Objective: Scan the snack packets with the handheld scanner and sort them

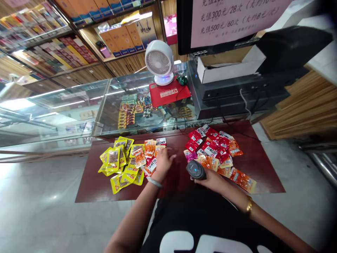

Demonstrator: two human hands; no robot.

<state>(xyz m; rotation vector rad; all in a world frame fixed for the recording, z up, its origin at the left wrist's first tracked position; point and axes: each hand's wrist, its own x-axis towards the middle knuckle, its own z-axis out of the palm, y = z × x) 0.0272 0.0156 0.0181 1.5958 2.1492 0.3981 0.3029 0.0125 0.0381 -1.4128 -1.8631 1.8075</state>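
My right hand is closed round a dark handheld barcode scanner with a small blue light on its top. The scanner is over the near left edge of a pile of red and orange snack packets. My left hand is open, its fingers apart, at the right side of a smaller group of orange and red packets. I cannot tell whether its fingertips touch a packet. Left of that group is a heap of yellow snack packets. All lie on a dark red tabletop.
Behind the table stands a glass display case. On it are a white fan and a red mat. A monitor and a white open box stand at the back right. A thin black cable runs across the tabletop.
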